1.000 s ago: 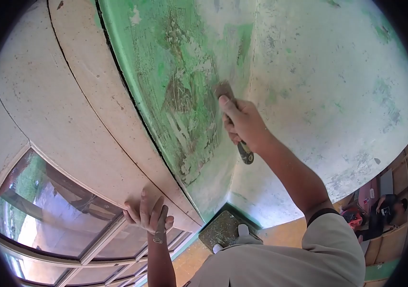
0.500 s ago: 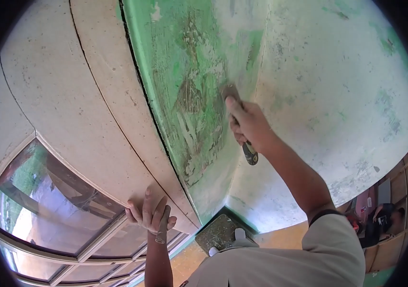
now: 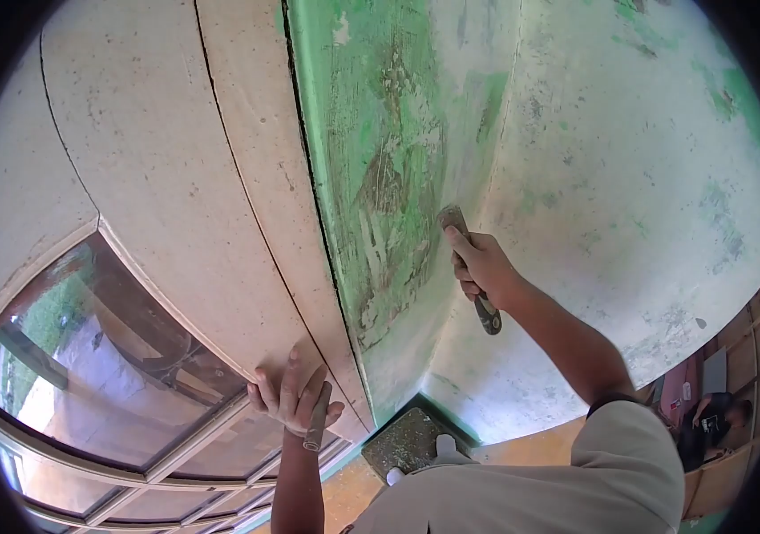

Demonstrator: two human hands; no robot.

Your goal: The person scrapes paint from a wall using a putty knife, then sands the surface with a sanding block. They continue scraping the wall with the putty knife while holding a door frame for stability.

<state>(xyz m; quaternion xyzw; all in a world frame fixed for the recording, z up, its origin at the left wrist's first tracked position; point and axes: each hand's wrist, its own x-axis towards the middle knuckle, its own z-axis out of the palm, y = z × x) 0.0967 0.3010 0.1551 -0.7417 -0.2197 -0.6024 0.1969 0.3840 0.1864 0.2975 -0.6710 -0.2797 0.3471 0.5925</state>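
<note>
Right hand (image 3: pixel 484 267) is closed round the handle of a scraper (image 3: pixel 452 218), forefinger stretched along its shank, blade pressed to flaking green paint (image 3: pixel 380 178) on the wall (image 3: pixel 629 178), close to the inside corner. Left hand (image 3: pixel 295 396) rests lower on the pale window surround (image 3: pixel 220 222), fingers spread against it while pinning a slim rod-like tool (image 3: pixel 317 418) to the palm. Beneath is window glass (image 3: pixel 104 356); far down at the right sits another person (image 3: pixel 709 423). Judging from this, clean scraping calls for a low blade angle, short firm strokes under the loosened paint edges, balance steadied through the bracing left hand, and care not to gouge the wall
</note>
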